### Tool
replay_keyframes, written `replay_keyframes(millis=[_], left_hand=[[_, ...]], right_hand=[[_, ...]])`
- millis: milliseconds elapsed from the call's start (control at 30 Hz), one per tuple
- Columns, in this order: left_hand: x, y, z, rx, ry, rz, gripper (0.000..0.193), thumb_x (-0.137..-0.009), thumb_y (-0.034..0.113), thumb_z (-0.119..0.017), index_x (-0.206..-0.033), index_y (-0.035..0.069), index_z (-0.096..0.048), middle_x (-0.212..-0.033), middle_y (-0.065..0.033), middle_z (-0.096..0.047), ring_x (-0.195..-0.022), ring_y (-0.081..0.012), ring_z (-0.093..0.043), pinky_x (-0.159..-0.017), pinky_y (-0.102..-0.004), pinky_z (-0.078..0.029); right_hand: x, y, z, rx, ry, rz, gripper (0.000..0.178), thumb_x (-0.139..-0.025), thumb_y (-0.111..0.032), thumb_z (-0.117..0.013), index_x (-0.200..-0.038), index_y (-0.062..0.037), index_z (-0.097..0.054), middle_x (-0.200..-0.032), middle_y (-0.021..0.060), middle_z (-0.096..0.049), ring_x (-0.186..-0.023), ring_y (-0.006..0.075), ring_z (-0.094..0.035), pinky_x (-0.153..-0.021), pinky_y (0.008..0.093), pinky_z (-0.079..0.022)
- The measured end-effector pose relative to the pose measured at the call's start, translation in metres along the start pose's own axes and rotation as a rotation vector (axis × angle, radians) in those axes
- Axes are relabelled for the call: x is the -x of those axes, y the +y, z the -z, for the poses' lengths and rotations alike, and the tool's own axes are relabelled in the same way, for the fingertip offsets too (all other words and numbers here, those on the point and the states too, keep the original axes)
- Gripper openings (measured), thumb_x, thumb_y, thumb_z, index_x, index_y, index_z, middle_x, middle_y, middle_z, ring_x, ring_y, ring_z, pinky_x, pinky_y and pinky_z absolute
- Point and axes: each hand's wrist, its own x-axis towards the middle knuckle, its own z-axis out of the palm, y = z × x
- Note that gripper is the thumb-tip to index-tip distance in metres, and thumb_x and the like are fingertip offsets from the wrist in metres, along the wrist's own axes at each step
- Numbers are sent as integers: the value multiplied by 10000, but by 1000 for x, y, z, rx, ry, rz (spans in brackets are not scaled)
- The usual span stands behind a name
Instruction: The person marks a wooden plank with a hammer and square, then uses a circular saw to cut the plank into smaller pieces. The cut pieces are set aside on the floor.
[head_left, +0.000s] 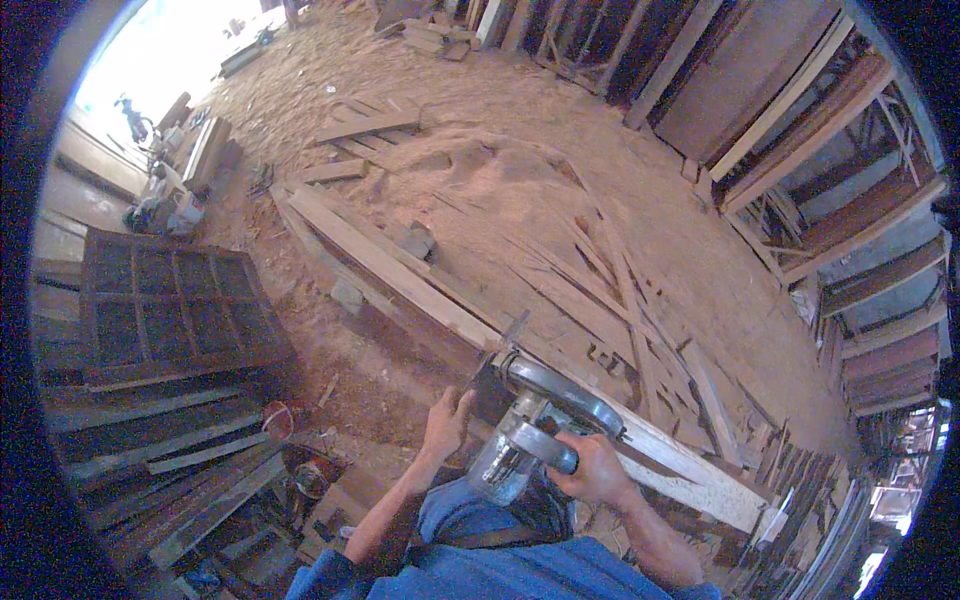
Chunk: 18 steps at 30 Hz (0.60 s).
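A metal-bodied circular saw [552, 392] rests on a long, pale wooden beam [400, 275] that runs diagonally from the far left to the near right. My right hand [597, 470] is wrapped round the saw's rear handle. On the saw's left side, my left hand [447, 428] has its fingers closed at the edge of the dark base plate [489, 392]; its fingertips are partly hidden. The round blade guard [562, 388] lies over the beam. Nearer me, the saw's motor housing [500, 470] is close to my blue shirt.
Sawdust [480, 175] and loose wood strips [610, 270] cover the floor beyond the beam. A dark gridded wooden frame [165, 300] lies at left above stacked planks [180, 435]. Boards lean along the right wall [740, 85]. A reddish bucket [283, 420] stands at lower left.
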Motion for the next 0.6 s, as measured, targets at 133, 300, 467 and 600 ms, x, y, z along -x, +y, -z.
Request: replay_keyframes(millis=[133,300,467,600], left_hand=[[-2,-5,-2,57,1,4,460,-974,436,-563,-1043,-19,-579,-997,-296,-644,-992,-476,-611,-826,-488,-470],[-5,-13,-7,133,-13,15,477,-977,461,-553,-1084,-2,-599,-1035,-280,-663,-1015,-448,-628,-852,-475,-480],[0,-7,-1,50,9,-47,497,-981,482,-534,-1079,1,-608,-1021,-273,-673,-994,-448,-636,-847,-475,-486],[3,2,3,50,5,-44,503,-982,484,-529,-1078,-3,-606,-977,-268,-679,-956,-442,-650,-827,-482,-491]], right_hand=[[-1,-3,1,3,-33,-20,298,-714,-183,-766,-959,-37,-679,-758,195,-677,-727,378,-687,-675,436,-546],[-3,-5,5,-12,-201,-174,411,-712,-277,-775,-1052,-64,-686,-907,204,-712,-858,402,-689,-822,494,-545],[-2,-5,2,-6,-123,-109,368,-714,-258,-765,-1018,-66,-685,-856,193,-708,-821,400,-690,-776,491,-553],[-1,-8,3,-20,-85,-96,271,-710,-199,-766,-923,-58,-676,-757,166,-673,-728,364,-690,-690,441,-546]])
